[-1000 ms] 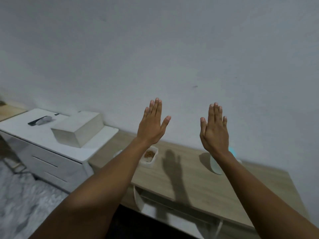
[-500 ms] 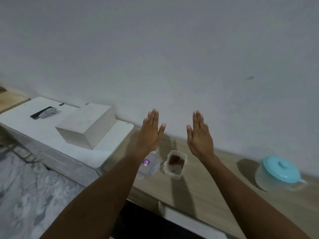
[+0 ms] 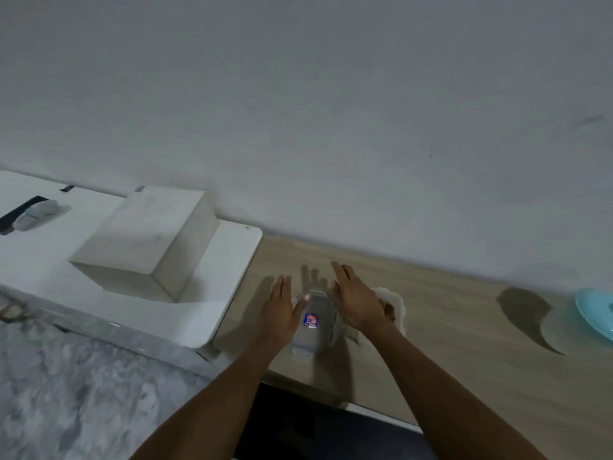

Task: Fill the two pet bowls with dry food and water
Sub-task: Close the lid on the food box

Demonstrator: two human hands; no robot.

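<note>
Flanking lid nr desk edge: L hand, R hand, grip released.

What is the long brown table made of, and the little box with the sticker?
The table looks like wood or wood-look laminate: pale grain lines, matte. The box looks like cloudy plastic, smooth and translucent, though blurred.

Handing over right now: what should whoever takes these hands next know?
Left hand: open, empty, just left of the stickered container.
Right hand: open, empty, above the open tub.
Both containers stand on the wooden table; the teal-lidded pot is at the far right.
Done: brown dry food is in the tub.
Left: water, none visible. Contents of the stickered container cannot be told.
</note>
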